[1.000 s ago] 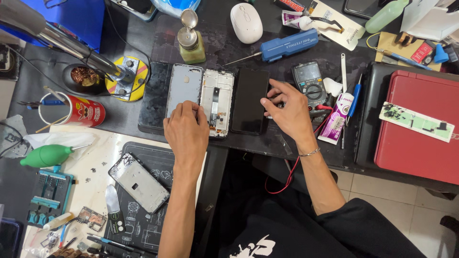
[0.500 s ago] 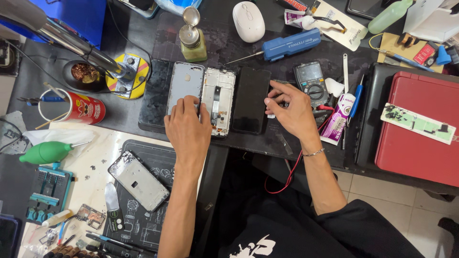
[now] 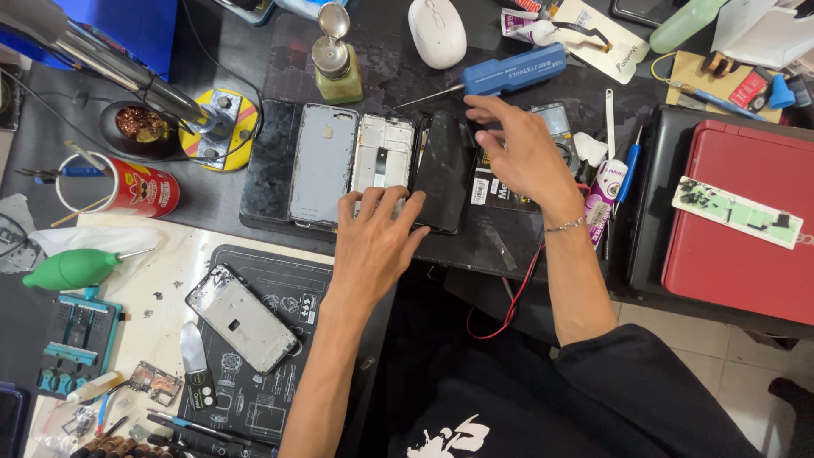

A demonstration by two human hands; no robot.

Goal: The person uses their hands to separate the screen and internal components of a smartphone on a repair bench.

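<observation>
Left hand [image 3: 373, 242] lay flat, fingers spread, pressing phone frame [image 3: 383, 157] and black screen panel [image 3: 444, 170]. Right hand [image 3: 519, 153] hovered open, empty. Panel judged thin, light, brittle, slippery; grip by long edges.

Even, bright overhead light covers the dark table [image 3: 212, 203]; shadows under the hands are soft and short. The black screen panel [image 3: 445, 170] carries a dull sheen. The right hand [image 3: 521, 153] is slightly motion-blurred, while the left hand [image 3: 373, 242] stays sharp. Straight lines bow mildly towards the frame edges.
</observation>
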